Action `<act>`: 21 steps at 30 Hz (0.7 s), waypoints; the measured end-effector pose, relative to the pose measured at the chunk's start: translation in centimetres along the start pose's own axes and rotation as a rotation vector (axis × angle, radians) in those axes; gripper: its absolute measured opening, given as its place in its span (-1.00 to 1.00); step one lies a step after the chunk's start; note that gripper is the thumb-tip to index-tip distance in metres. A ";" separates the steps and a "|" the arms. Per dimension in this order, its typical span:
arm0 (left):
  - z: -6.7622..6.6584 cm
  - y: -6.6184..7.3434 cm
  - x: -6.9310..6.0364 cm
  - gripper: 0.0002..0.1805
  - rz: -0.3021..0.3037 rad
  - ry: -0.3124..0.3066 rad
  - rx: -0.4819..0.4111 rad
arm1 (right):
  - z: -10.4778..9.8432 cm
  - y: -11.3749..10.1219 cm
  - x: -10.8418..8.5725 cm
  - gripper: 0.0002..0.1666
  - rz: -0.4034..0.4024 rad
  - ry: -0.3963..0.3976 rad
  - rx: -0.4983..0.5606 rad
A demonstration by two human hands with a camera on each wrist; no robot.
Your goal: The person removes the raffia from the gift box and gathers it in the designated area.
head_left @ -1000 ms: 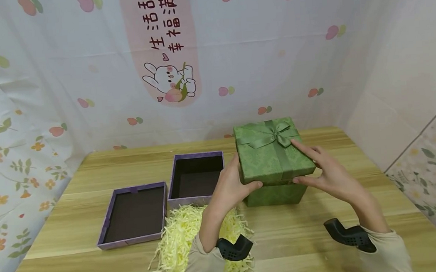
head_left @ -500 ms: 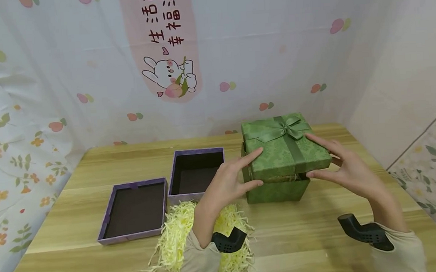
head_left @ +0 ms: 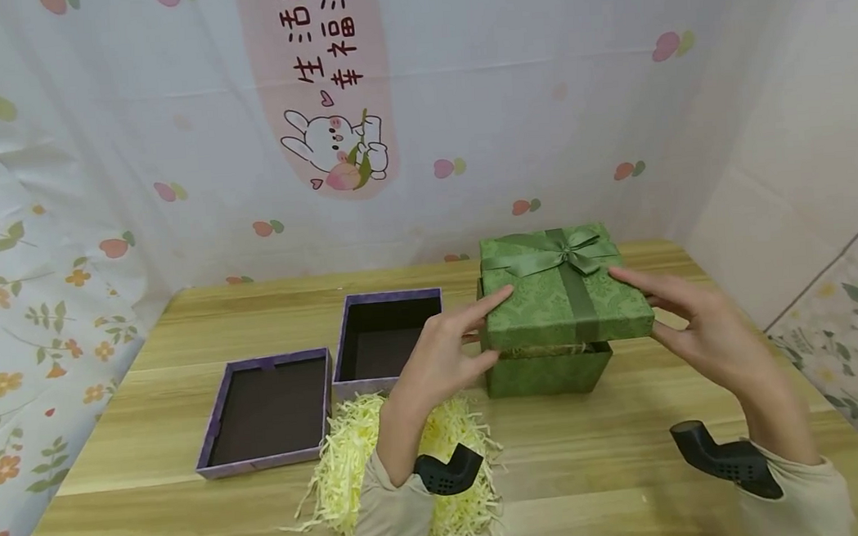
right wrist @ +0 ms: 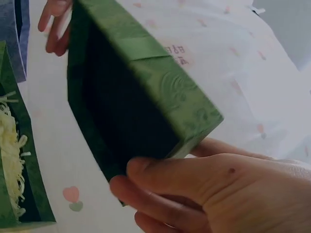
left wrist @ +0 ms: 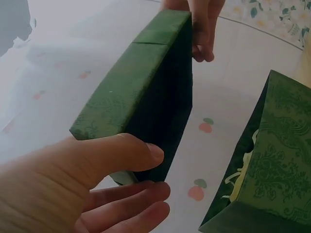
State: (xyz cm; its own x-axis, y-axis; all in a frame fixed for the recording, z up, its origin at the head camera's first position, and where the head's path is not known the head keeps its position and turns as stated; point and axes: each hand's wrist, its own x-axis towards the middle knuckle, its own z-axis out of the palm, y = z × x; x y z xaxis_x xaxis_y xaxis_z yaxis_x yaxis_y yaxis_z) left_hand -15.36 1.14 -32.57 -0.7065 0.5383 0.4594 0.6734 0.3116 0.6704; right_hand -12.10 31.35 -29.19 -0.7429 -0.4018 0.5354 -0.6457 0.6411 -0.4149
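Note:
Both hands hold the green lid (head_left: pixel 534 302) with its ribbon bow, raised off the green box base (head_left: pixel 546 374) in the head view. At the lid's left side, the left hand (head_left: pixel 440 361) grips its edge. My right hand (head_left: pixel 706 329) grips the opposite edge. In the left wrist view the left thumb and fingers pinch a corner of the lid (left wrist: pixel 126 82), whose dark inside shows. The right wrist view shows the right thumb and fingers round another corner of the lid (right wrist: pixel 170 87). Pale yellow shreds (right wrist: pixel 10 155) lie inside the base.
Left of the green box stands an uncovered purple box (head_left: pixel 365 382) with a dark inside. A purple lid (head_left: pixel 264 462) lies inside-up beside it. Yellow shredded paper (head_left: pixel 352 461) is heaped in front, partly under the left forearm. A printed cloth hangs behind the wooden table (head_left: pixel 132 475).
The green lid has lifted off its base and shifted right, and a gap with contents now shows between them. Both hands have moved right with the lid.

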 end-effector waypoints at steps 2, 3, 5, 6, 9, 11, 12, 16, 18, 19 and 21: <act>-0.1 0.0 -0.1 -0.20 -0.017 0.016 -0.069 | 0.1 0.0 0.1 0.01 -0.035 0.025 -0.024; -0.2 0.0 -0.1 -0.20 -0.021 0.022 -0.098 | 0.1 0.0 0.2 -0.01 -0.046 0.038 -0.031; -0.2 0.0 -0.1 -0.19 -0.013 0.033 -0.121 | 0.2 0.0 0.2 -0.02 -0.060 0.060 -0.038; -0.1 -0.1 0.0 -0.19 -0.003 0.038 -0.121 | 0.2 0.1 0.2 -0.03 -0.068 0.070 -0.036; 0.1 -0.2 0.1 -0.16 0.019 0.065 -0.106 | 0.0 0.4 0.0 -0.03 -0.075 0.088 -0.021; 0.1 -0.3 0.1 -0.14 0.024 0.089 -0.088 | -0.2 0.5 -0.2 -0.04 -0.074 0.087 -0.013; 0.2 -0.3 0.1 -0.14 0.026 0.102 -0.081 | -0.3 0.6 -0.3 -0.05 -0.071 0.082 0.004; 0.0 -0.3 0.0 -0.35 0.054 0.203 0.056 | -0.7 0.8 -0.9 -0.09 -0.019 0.057 0.068; -0.5 -0.5 -0.1 -0.56 0.103 0.260 0.153 | -1.1 0.7 -1.1 -0.12 0.017 0.040 0.119; -0.9 -0.7 -0.2 -0.65 0.129 0.289 0.206 | -1.3 0.7 -1.2 -0.14 0.032 0.032 0.137; -1.6 -1.1 -0.4 -0.71 0.183 0.324 0.285 | -1.6 0.6 -1.3 -0.18 0.063 0.013 0.180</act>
State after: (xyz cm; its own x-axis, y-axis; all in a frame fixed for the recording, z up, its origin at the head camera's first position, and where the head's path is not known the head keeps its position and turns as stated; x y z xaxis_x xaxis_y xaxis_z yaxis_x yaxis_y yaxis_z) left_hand -16.20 -0.69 -32.51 -0.5716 0.3460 0.7440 0.7942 0.4611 0.3958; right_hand -11.24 33.37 -28.95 -0.7812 -0.3551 0.5135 -0.6201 0.5368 -0.5721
